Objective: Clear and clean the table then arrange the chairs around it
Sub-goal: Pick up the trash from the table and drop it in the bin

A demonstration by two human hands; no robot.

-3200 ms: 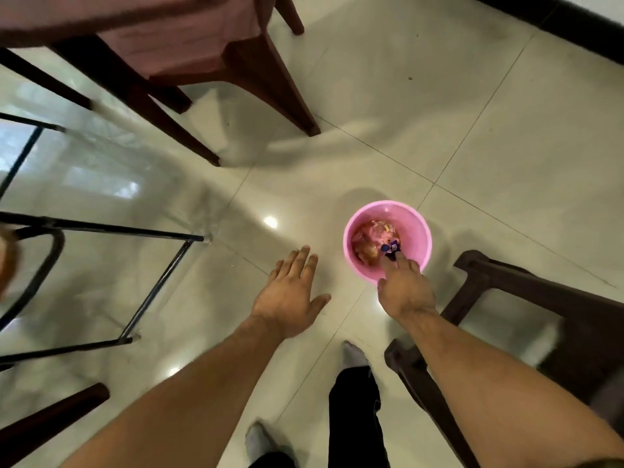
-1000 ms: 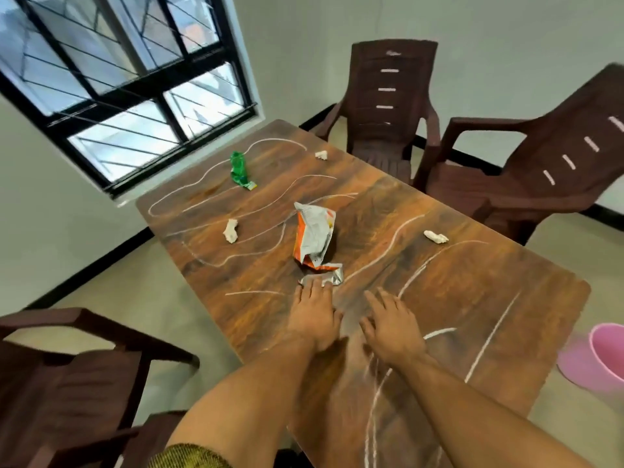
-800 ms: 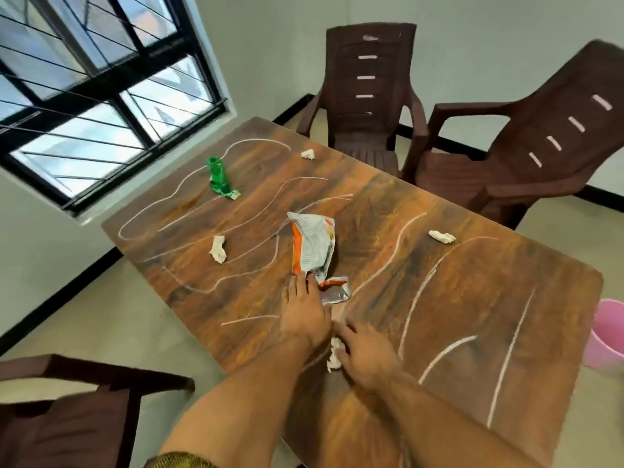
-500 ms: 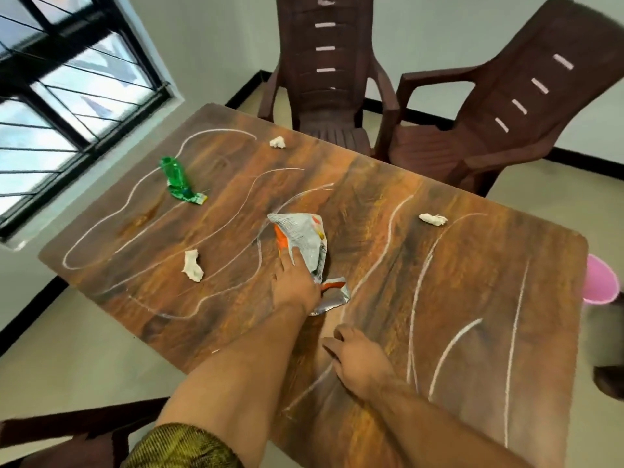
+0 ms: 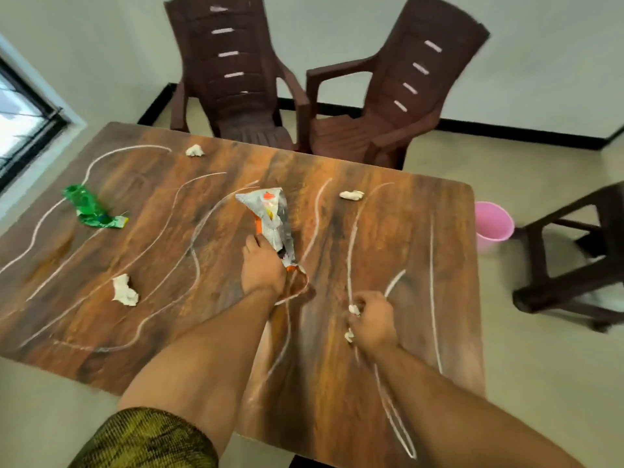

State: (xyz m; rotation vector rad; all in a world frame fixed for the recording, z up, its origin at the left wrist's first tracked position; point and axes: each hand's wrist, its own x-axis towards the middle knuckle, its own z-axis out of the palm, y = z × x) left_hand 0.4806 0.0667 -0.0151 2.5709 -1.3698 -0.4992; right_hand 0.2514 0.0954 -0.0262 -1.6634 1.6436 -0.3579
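Around: A left chair [image 5: 233, 72] and a middle chair [image 5: 381, 103] are set side by side at the far edge of the bench [image 5: 398, 231]. A right chair [image 5: 580, 258] is seen off to the right, apart from the bench. A pink bin [image 5: 493, 221] is placed on the floor between the bench and the right chair. A window [image 5: 20, 130] is seen at the far left.
In the way: White lines [image 5: 433, 282] are drawn all over the bench top. A green wrapper [image 5: 91, 207] is left near the left side. A far paper ball [image 5: 195, 150], a right paper ball [image 5: 352, 195] and a near paper ball [image 5: 125, 290] are scattered about.
Silver wrapper [image 5: 270, 221]: It is found in the middle of the bench, pointing away from the person.
Left hand [image 5: 263, 268]: Its fingers are curled on the near end of the silver wrapper.
Right hand [image 5: 373, 322]: It is closed round small paper bits [image 5: 354, 309], to the right of the left hand and a little nearer the person.
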